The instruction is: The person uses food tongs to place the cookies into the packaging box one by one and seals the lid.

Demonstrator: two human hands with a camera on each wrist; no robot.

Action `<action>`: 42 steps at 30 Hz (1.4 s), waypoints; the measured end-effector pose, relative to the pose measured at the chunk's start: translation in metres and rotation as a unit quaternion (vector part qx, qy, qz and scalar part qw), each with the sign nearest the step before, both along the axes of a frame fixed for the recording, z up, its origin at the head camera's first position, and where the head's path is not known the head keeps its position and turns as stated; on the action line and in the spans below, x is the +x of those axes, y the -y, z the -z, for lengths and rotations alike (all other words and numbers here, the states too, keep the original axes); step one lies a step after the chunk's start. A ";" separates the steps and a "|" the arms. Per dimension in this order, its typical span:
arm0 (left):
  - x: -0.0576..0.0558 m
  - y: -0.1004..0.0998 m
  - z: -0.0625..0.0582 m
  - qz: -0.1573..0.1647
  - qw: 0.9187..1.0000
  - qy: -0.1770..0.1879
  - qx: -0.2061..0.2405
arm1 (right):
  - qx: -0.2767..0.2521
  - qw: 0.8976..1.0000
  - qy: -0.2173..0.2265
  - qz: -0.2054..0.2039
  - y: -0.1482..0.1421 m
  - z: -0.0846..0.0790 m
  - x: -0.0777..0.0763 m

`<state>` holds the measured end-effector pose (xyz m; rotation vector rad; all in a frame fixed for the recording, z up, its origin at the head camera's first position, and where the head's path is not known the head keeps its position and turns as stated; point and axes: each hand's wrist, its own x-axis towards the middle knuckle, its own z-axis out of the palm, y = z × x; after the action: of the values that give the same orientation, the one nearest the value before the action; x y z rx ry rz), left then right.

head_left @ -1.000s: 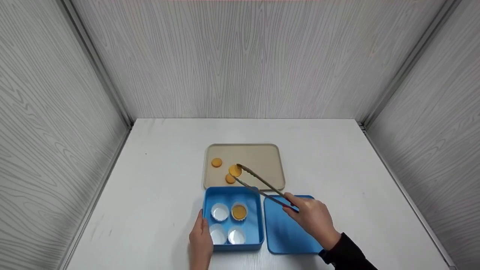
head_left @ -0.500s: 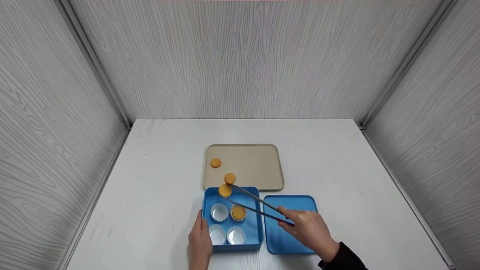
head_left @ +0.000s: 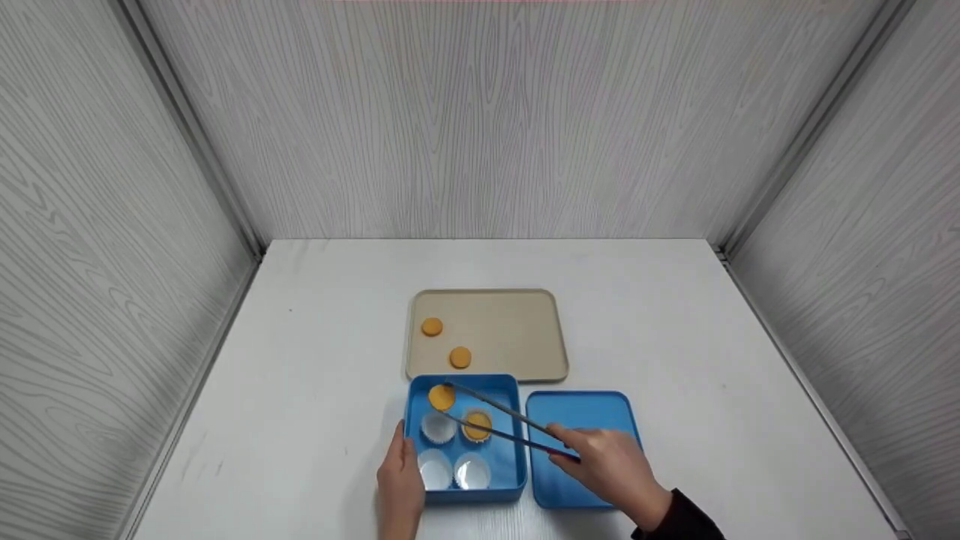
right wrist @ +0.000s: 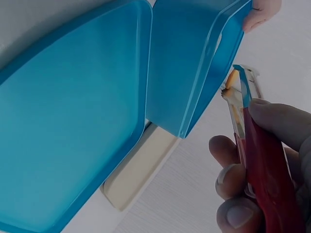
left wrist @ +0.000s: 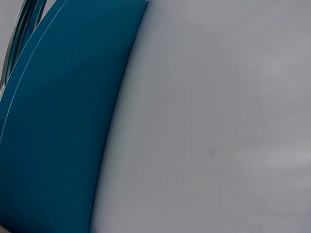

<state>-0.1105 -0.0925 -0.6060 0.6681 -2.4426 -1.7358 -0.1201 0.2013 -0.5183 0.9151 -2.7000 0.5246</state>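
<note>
My right hand [head_left: 611, 465] grips red-handled metal tongs [right wrist: 265, 160], thumb on one side and fingers on the other. Between the tong tips is a round golden cookie [head_left: 442, 397], over the far left part of the blue box [head_left: 520, 457]. White paper baking cups [head_left: 438, 428] stand in the box; the far right one holds another golden cookie [head_left: 477, 427]. My left hand [head_left: 400, 480] rests along the box's left wall, its fingers looking fairly straight. In the left wrist view the blue wall shows, but hardly any of that hand.
Behind the box lies a beige tray [head_left: 517, 330] bearing two golden cookies, one further left [head_left: 432, 326] and one nearer [head_left: 460, 357]. A blue lid [head_left: 574, 480] lies flat to the right of the box. Wood-grain panels [head_left: 480, 120] surround the white table [head_left: 300, 390].
The tongs have carried a cookie from above the beige tray toward me and left, over the box. My right hand has moved nearer and slightly left; my left hand has stayed put.
</note>
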 end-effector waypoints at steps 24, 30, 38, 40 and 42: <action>-0.001 -0.001 0.001 0.003 1.000 0.011 0.003 | 0.040 0.997 0.067 -0.014 0.010 0.005 0.000; 0.001 -0.001 0.003 0.000 1.000 -0.008 0.001 | 0.047 0.998 0.042 -0.016 0.011 0.007 0.000; 0.000 -0.001 0.003 0.001 1.000 -0.003 0.001 | 0.047 0.999 0.021 -0.017 0.011 0.007 0.001; 0.000 0.000 0.003 0.002 1.000 0.001 0.001 | 0.046 0.998 0.026 -0.016 0.010 0.006 0.002; 0.000 0.000 0.003 0.003 1.000 0.004 0.001 | 0.044 0.999 0.027 -0.015 0.009 0.005 0.002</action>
<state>-0.1109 -0.0924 -0.6089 0.6681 -2.4517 -1.7402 -0.1182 0.1919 -0.5235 0.9792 -2.7812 0.4444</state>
